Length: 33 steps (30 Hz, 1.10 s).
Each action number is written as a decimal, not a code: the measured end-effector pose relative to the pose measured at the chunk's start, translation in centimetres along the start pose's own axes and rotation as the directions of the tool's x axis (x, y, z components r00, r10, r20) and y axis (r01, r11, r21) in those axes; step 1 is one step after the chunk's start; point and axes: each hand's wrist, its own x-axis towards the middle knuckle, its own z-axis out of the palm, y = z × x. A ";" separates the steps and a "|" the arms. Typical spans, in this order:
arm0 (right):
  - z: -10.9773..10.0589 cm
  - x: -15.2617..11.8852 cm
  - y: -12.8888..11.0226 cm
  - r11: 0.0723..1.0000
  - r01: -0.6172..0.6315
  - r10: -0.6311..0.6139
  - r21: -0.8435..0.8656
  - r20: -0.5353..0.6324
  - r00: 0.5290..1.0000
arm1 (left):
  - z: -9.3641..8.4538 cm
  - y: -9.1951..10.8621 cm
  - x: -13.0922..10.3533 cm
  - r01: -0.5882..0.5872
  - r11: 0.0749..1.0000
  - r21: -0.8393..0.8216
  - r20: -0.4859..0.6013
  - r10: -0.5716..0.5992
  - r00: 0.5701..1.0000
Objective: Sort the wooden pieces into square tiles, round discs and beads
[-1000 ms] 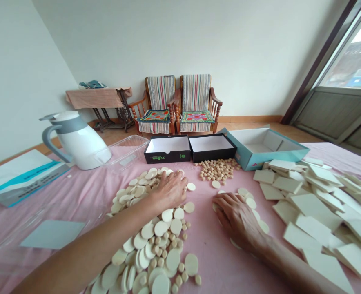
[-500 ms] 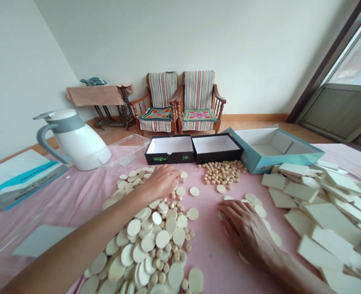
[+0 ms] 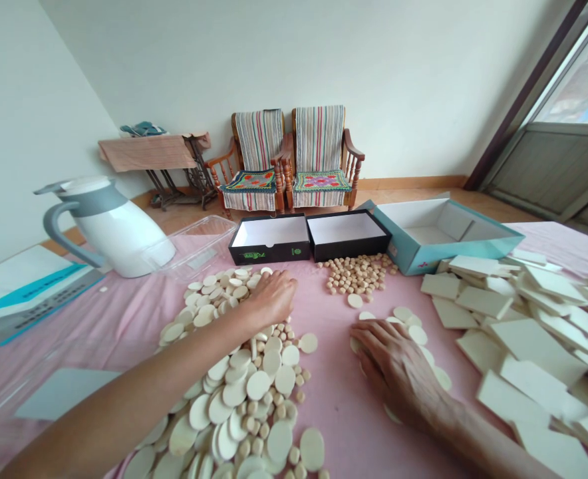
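Note:
A spread-out pile of round pale wooden discs [image 3: 234, 389] covers the cloth on the left, with small wooden pegs [image 3: 264, 409] mixed in along its right side. My left hand [image 3: 274, 296] is at the pile's upper right edge, fingers curled down to the cloth; whatever lies under them is hidden. Palm down, my right hand [image 3: 398, 366] rests on a smaller group of discs [image 3: 416, 332], its fingers stretched out and close together. Some discs peek out around it. Between the hands a single disc [image 3: 308, 342] lies at the pile's edge.
Small round wooden pieces [image 3: 358, 274] lie before two black boxes [image 3: 269, 255]. A light-blue box [image 3: 453, 253] stands at the back right, near a heap of square wooden pieces [image 3: 533, 346]. A thermal jug [image 3: 119, 229] and a clear plastic tray [image 3: 199, 246] are back left.
My left hand has shifted slightly right and its fingers are more curled. Loose discs that lay beside it are no longer visible there. My right hand stays in place; the view has tilted slightly.

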 end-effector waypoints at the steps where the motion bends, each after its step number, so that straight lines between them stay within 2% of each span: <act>1: -0.1 0.0 -0.1 1.000 -0.003 0.003 -0.004 0.003 1.000 | -0.1 0.0 -0.1 0.003 1.000 0.009 0.003 -0.003 1.000; 6: -0.2 0.0 -0.2 1.000 -0.009 0.009 -0.016 0.018 1.000 | 0.4 0.2 0.1 -0.022 1.000 0.006 0.022 0.022 0.999; 11: -0.2 -0.2 -0.1 1.000 0.005 -0.005 -0.019 0.019 1.000 | 1.4 -0.5 0.4 -0.051 0.998 -0.029 0.044 0.052 0.998; 18: -0.2 -0.1 -0.1 1.000 0.015 -0.015 -0.017 0.004 1.000 | 0.8 -1.3 0.2 -0.021 0.995 -0.099 0.034 0.024 0.999; 23: -0.1 -0.2 -0.1 0.999 0.019 -0.019 -0.026 -0.009 1.000 | 1.0 -1.8 0.1 -0.010 0.991 -0.136 0.024 0.014 1.000; 33: -0.2 -0.1 -0.2 1.000 0.004 -0.003 -0.029 0.022 1.000 | 1.0 -1.0 -0.1 -0.041 0.988 -0.150 0.018 0.044 0.999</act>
